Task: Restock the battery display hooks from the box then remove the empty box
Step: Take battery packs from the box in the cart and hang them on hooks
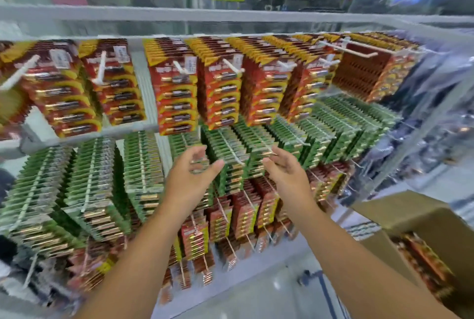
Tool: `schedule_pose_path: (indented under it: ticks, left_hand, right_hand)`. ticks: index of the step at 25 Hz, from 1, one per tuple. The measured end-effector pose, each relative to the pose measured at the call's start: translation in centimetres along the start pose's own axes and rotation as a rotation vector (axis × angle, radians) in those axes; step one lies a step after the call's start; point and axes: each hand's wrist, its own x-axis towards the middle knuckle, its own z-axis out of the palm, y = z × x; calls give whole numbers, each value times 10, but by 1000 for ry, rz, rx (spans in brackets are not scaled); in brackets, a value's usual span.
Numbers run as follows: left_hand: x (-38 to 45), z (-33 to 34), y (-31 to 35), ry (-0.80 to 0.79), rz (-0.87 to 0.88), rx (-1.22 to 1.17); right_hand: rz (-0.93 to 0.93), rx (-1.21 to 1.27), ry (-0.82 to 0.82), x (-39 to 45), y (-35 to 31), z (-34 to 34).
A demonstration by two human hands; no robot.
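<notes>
At the green battery packs, left hand and right hand hover, fingers loosely spread, holding nothing; cardboard box sits lower right.

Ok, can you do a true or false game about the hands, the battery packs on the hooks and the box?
1. The brown cardboard box at the lower right is empty. False: red and yellow packs still show inside it.
2. Green battery packs hang in the row below the red and yellow battery packs. True.
3. The left hand grips a pack pulled off the display. False: its fingers are spread loosely, holding nothing that shows.
4. Both hands reach toward a white hook in the green row, the right hand beside it. True.
5. The top row hangs on black hooks. False: those hooks are white.
</notes>
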Motion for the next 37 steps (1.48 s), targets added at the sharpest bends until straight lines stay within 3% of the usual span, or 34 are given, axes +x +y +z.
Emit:
schedule_pose_path:
  ticks: [4,10,15,19,29,34,37]
  left_hand:
    - [-19,66,21,-82,53,5]
    - [-76,239,44,-225,80,-1]
    - [-147,399,57,-314,39,43]
    - [-175,483,53,-394,-40,49]
    - [-141,635,13,-511,-214,160]
    - [-139,692,-12,-407,-339,188]
    - [-146,727,-33,-294,-446,182]
  right_hand:
    - [-25,-26,63,-19,17,-78]
    - [13,25,202,-54,68,-257]
    - [98,7,273,-83,121,-425]
    - [197,-77,297,-87,142,-526]
    - [393,-200,353,-32,216,-633]
    - [511,-299,205,11,255,-688]
    - [533,-408,8,52,282,-720]
